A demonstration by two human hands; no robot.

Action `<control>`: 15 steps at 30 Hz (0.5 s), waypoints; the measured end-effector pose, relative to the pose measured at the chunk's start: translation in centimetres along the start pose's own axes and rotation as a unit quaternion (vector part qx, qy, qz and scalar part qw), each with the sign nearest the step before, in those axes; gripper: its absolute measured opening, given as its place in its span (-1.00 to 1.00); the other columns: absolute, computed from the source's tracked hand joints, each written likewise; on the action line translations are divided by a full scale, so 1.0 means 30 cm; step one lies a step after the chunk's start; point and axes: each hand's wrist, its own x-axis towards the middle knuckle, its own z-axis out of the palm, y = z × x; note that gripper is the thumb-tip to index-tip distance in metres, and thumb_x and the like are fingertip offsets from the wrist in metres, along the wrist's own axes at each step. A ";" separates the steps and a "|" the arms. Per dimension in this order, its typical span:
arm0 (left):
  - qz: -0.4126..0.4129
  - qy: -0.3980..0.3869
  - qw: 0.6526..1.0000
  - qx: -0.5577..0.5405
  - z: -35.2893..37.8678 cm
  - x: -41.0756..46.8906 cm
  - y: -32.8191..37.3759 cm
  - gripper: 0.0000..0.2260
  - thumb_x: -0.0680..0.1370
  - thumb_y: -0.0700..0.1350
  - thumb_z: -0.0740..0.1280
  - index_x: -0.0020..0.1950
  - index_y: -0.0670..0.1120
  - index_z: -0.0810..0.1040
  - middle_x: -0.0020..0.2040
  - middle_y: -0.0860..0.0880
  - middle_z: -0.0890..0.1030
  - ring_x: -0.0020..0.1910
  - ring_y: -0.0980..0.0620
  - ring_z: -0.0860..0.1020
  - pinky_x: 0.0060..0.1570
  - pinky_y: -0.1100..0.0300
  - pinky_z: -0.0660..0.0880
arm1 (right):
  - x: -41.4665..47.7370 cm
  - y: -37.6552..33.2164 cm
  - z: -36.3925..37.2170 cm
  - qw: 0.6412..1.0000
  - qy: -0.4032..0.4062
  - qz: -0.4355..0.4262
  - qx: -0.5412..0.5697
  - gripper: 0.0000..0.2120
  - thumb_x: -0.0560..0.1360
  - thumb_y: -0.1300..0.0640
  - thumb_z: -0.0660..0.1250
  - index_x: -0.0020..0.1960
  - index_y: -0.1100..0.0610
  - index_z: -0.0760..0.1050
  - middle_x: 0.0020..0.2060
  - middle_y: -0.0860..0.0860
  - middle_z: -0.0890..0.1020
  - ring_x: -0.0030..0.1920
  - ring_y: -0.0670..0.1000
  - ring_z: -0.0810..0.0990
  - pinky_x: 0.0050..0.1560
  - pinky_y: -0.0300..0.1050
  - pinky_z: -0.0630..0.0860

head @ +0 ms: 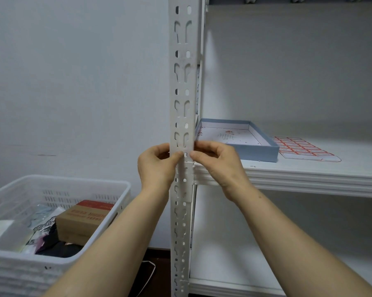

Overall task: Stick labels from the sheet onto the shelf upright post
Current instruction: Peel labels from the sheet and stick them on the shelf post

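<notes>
From the head camera I counted one white perforated metal shelf upright post (182, 86), two bare hands, one sheet of red-bordered labels (301, 147), one shallow pale-blue cardboard box lid (264, 151), and one white slotted plastic basket (58, 189).

The sheet of labels lay flat on the white middle shelf board (309, 172), just beside the right wall of the box lid and well apart from both hands. The box lid sat open side up on the same board, its left end hidden behind the post. The basket stood low on the left, holding one brown cardboard box with a red top (82, 219) among wrapped packets and dark items I could not make out.

My left hand (157, 166) and right hand (217, 161) met at the post just above the shelf board, one on each side. The thumbs pressed the post's front face, nearly touching each other, while the fingers (204, 145) curled narrow around its edges. I could not tell whether a label lay under the thumbs; white on white showed nothing clear.
</notes>
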 end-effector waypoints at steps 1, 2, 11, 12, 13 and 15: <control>-0.002 0.001 1.000 -0.011 -0.003 -0.004 -0.003 -0.85 0.41 -0.27 0.46 -0.04 -0.12 0.65 -0.11 -0.05 0.69 -0.06 -0.01 0.65 0.00 0.17 0.55 | -0.001 0.000 -0.001 1.000 -0.001 0.000 0.001 -0.72 0.43 0.21 0.41 0.14 0.11 0.58 -0.07 -0.10 0.67 -0.02 -0.17 0.63 0.06 -0.31 0.52; -0.003 0.009 1.000 -0.022 -0.005 -0.010 -0.003 -0.81 0.43 -0.25 0.46 0.02 -0.12 0.64 -0.07 -0.04 0.68 -0.03 0.02 0.64 0.05 0.19 0.53 | -0.004 -0.002 -0.001 1.000 0.000 -0.001 0.002 -0.72 0.44 0.22 0.41 0.14 0.12 0.58 -0.06 -0.09 0.67 -0.02 -0.17 0.63 0.06 -0.32 0.52; 0.002 0.067 0.996 -0.061 -0.021 -0.031 -0.007 -0.85 0.51 -0.21 0.38 0.06 -0.09 0.63 -0.14 0.14 0.61 -0.17 0.31 0.55 -0.22 0.55 0.45 | -0.030 0.012 0.058 0.939 0.149 -0.215 -0.222 -0.87 0.44 0.12 0.41 -0.01 0.05 0.65 -0.14 -0.08 0.58 -0.22 -0.11 0.56 -0.22 -0.20 0.50; -0.003 0.063 0.996 -0.062 -0.021 -0.032 -0.005 -0.86 0.51 -0.21 0.37 0.05 -0.09 0.62 -0.14 0.13 0.61 -0.17 0.30 0.55 -0.21 0.55 0.45 | -0.028 0.010 0.068 0.919 0.160 -0.236 -0.273 -0.89 0.44 0.10 0.42 -0.04 0.03 0.66 -0.17 -0.08 0.59 -0.24 -0.08 0.56 -0.31 -0.19 0.45; -0.008 0.060 0.996 -0.063 -0.021 -0.032 -0.004 -0.87 0.51 -0.21 0.37 0.04 -0.09 0.62 -0.13 0.11 0.62 -0.17 0.29 0.55 -0.19 0.53 0.46 | -0.024 0.013 0.077 0.895 0.171 -0.258 -0.321 -0.91 0.42 0.09 0.43 -0.08 0.03 0.67 -0.21 -0.07 0.59 -0.28 -0.05 0.56 -0.39 -0.24 0.37; -0.015 0.056 0.996 -0.061 -0.021 -0.032 -0.002 -0.86 0.52 -0.21 0.36 0.05 -0.09 0.62 -0.09 0.06 0.63 -0.15 0.24 0.55 -0.11 0.46 0.47 | -0.020 0.022 0.094 0.850 0.187 -0.295 -0.395 -0.94 0.37 0.09 0.44 -0.18 0.05 0.67 -0.30 -0.06 0.59 -0.36 -0.02 0.55 -0.46 -0.41 0.16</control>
